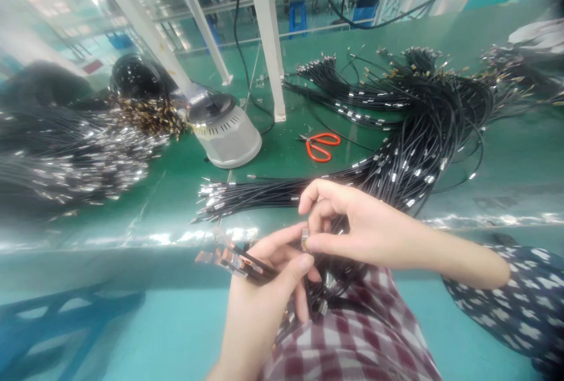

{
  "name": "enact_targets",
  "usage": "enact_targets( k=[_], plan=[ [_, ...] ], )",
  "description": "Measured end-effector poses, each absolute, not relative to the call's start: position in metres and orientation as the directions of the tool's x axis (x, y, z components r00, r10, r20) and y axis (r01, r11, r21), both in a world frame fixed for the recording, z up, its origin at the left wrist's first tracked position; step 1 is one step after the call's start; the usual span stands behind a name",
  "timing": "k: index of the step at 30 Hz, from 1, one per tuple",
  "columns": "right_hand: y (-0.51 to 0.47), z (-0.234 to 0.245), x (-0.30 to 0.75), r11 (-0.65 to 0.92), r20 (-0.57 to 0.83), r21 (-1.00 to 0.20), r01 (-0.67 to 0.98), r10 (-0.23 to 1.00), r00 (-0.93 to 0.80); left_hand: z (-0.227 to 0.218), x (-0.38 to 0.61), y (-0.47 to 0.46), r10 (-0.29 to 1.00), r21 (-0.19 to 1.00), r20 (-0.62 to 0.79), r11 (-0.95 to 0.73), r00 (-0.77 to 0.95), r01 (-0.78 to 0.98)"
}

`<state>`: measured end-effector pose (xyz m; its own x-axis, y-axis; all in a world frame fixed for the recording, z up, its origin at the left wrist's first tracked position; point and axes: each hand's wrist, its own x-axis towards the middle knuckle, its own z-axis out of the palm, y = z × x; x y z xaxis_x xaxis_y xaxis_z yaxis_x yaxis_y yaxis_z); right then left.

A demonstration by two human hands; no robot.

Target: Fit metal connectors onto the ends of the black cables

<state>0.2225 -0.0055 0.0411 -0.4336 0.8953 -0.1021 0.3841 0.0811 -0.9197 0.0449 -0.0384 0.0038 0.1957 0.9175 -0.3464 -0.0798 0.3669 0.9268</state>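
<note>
My left hand (pixel 259 296) is closed round several black cables (pixel 253 266), whose copper-coloured ends stick out on its left side. Between its thumb and fingertips the cables run on to the right, partly hidden. Close beside those fingertips, my right hand (pixel 343 225) pinches a small metal connector (pixel 304 236) with thumb and forefinger, the other fingers curled. Whether the connector sits on a cable is hard to make out. More black cables with small metal pieces lie over my lap, against a checked red and white cloth (pixel 352 340).
Beyond my hands, a long bundle of black cables (pixel 273 193) lies on the green table (pixel 282 158), joining a larger heap (pixel 423 134). Orange-handled cutters (pixel 324 145) and a grey-white housing (pixel 229 137) stand behind. Another cable pile (pixel 79 158) is left; white posts (pixel 267 34) rise there.
</note>
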Motion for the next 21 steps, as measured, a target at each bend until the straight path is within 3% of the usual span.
enact_targets(
  k=[11,13,18,21],
  plan=[
    [-0.011,0.044,0.218,0.082,-0.086,-0.917,0.390,0.914,-0.396,-0.002,0.049,-0.037,0.944,0.926,-0.295,0.320,0.147,-0.199],
    [-0.010,0.041,0.218,0.033,-0.107,-0.944,0.329,0.912,-0.396,-0.002,0.049,-0.037,0.945,0.917,-0.305,0.324,0.116,-0.234],
    [-0.006,0.022,0.216,-0.282,-0.273,-0.959,0.022,0.903,-0.332,0.000,0.048,-0.037,0.940,0.883,-0.338,0.336,0.054,-0.328],
    [-0.008,0.012,0.212,-0.290,-0.276,-0.957,-0.023,0.930,-0.242,0.000,0.047,-0.037,0.940,0.882,-0.342,0.329,0.024,-0.339]
  ],
)
